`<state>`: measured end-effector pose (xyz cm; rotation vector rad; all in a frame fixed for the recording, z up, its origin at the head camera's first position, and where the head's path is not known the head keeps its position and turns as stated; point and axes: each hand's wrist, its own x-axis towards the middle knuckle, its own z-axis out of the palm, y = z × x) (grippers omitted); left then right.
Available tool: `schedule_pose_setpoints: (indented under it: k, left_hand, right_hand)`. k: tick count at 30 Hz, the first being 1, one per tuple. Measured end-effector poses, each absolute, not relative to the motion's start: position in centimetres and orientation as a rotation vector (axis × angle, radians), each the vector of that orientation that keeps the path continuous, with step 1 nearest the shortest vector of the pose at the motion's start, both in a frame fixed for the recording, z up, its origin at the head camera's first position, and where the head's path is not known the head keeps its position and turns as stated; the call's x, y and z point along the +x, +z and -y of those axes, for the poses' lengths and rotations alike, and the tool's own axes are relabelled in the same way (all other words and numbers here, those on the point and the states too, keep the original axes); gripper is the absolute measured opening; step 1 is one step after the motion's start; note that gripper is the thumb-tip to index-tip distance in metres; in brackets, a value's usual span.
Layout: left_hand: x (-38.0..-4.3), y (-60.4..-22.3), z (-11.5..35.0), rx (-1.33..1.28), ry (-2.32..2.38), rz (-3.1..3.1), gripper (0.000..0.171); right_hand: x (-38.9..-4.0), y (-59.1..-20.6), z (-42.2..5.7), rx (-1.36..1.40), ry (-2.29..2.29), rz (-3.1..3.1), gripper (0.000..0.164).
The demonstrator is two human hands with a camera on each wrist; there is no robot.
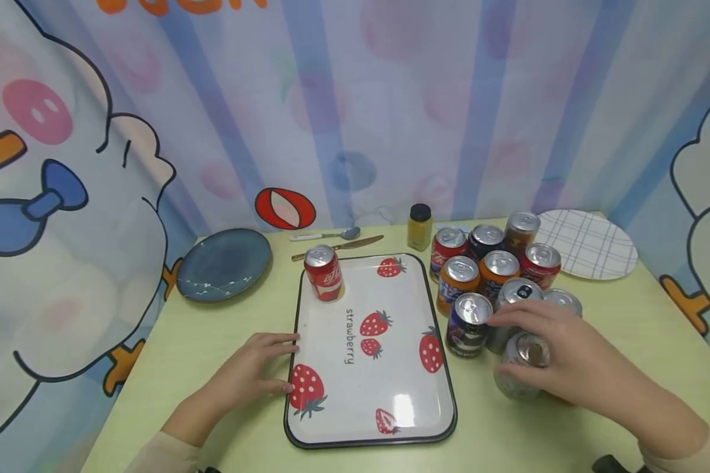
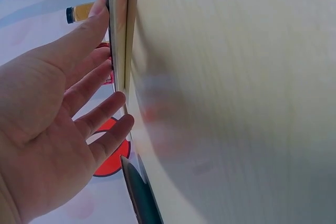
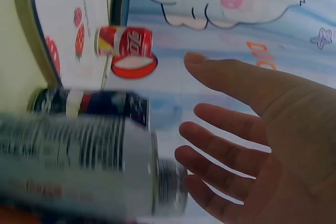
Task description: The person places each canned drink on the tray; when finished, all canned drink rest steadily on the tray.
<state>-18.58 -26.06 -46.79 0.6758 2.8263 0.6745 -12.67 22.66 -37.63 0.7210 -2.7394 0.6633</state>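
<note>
A white tray with strawberries [image 1: 331, 335] lies on the table, and a red soda can [image 1: 324, 279] stands in its upper left corner. At the tray's left rim my left hand [image 1: 245, 371] rests its extended fingertips. My right hand [image 1: 553, 341] hovers by a pale bottle [image 1: 517, 374], thumb and fingers spread apart. The right wrist view shows a gap between that hand [image 3: 262, 135] and the bottle's cap [image 3: 172, 186]. Close by stands a dark can [image 1: 469, 332]. My right hand partly hides the bottle and the cans behind it.
Several cans, among them an orange one [image 1: 457, 282], crowd together right of the tray. Behind are a yellow jar [image 1: 419, 228], a knife [image 1: 357, 243], a spoon [image 1: 331, 234] and a checked plate [image 1: 597, 246]. A blue plate [image 1: 225, 266] sits at left.
</note>
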Motion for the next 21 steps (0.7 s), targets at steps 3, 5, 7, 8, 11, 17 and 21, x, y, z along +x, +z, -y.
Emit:
schedule_pose_setpoints:
  k: [3, 5, 7, 8, 11, 17, 21]
  left_hand:
    - [-18.6, -46.9, 26.0, 0.678, 0.668, -2.830, 0.066]
    - [-18.6, -46.9, 26.0, 0.671, 0.665, -2.829, 0.066]
    - [-18.6, -46.9, 26.0, 0.669, 0.652, -2.832, 0.066]
    - [-18.5, -46.8, 26.0, 0.669, 0.642, -2.835, 0.066]
    - [-18.5, -46.7, 25.9, 0.649, 0.628, -2.836, 0.066]
    - [-18.4, -46.6, 25.9, 0.633, 0.583, -2.847, 0.067]
    - [-18.5, -46.7, 25.8, 0.639, 0.559, -2.854, 0.067]
  right_hand:
    - [-12.5, -37.7, -24.8, 0.677, 0.614, 2.799, 0.055]
    - [-12.5, -38.0, -26.0, 0.660, 0.601, 2.830, 0.058]
    - [-12.7, -38.5, -27.0, 0.645, 0.576, 2.860, 0.063]
    - [-12.7, -38.7, -27.3, 0.633, 0.570, 2.872, 0.066]
    - [-12.8, -39.5, -28.0, 0.604, 0.552, 2.909, 0.071]
    - [-12.9, -40.9, -28.2, 0.653, 0.550, 2.812, 0.066]
    - [-12.8, -41.3, -28.1, 0.664, 0.608, 2.751, 0.065]
